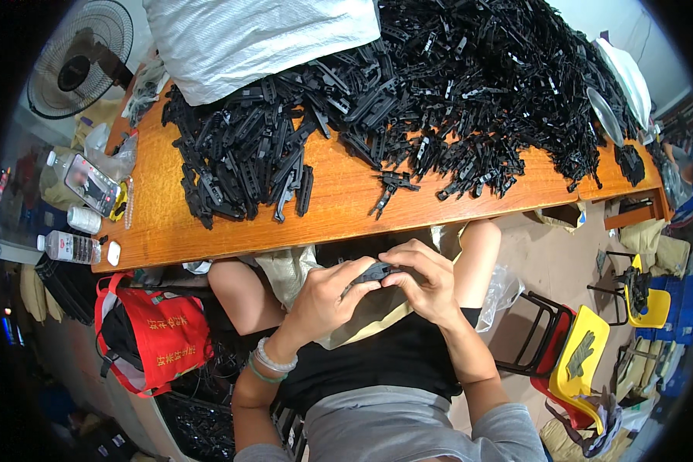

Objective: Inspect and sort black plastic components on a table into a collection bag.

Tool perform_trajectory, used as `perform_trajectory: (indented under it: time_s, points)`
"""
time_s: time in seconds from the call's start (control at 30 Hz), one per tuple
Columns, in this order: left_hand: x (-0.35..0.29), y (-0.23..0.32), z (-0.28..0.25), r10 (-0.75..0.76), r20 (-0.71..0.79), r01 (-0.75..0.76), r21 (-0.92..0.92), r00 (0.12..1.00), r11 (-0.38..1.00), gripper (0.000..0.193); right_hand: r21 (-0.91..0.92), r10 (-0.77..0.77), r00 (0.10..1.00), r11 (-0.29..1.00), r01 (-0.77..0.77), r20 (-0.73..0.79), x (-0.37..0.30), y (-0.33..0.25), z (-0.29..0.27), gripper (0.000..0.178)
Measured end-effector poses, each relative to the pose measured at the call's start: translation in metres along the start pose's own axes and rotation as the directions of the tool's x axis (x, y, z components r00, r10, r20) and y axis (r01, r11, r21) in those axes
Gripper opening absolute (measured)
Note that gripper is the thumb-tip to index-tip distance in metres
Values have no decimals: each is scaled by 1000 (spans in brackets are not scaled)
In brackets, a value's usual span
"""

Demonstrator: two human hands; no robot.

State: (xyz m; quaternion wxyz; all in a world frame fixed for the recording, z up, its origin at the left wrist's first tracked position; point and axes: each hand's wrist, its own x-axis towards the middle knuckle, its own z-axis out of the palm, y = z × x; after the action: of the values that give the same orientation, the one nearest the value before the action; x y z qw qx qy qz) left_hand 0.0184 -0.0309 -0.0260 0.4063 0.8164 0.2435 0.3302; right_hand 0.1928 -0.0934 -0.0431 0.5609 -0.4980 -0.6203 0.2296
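Over my lap, just below the table's front edge, both hands meet on a small black plastic part [377, 272]. My left hand [329, 296] pinches one end between thumb and fingers, with a pale beaded bracelet and a green bangle on that wrist. At the other end, my right hand [426, 279] grips with thumb and forefinger. The fingers hide much of the part. On the table ahead lie a heap of long black plastic pieces [246, 154], a bigger pile of small black clip-like parts [485, 92], and a loose black part [393, 189] near the edge.
The wooden table [331, 208] runs across in front of me. A white woven sack [262, 38] rests on the heap. Phone [92, 183], bottles and a fan [77, 69] stand left. A red bag [162, 335] hangs left of my leg; a yellow stool [577, 362] is at right.
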Motion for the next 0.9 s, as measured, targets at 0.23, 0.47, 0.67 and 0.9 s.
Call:
perform_trajectory:
  time_s: [0.23,0.47,0.67,0.9]
  points:
    - [13,-16,-31,-238,196,265,-126,951,956,23,66,174,950,978,-197,259,4,4,-5,27]
    - [58,-51,-39,-55,-295,251,685,954,684,21,-568,-42,999,823,19,-27,50,29,-7,20]
    - [59,-47,-33,-9,-224,150,624,975,767,13,-651,-101,976,731,204,192,66,39,-9,28]
    - [61,-51,-39,167,87,-182,664,982,725,13,-119,147,969,978,-172,-199,42,33,8,43]
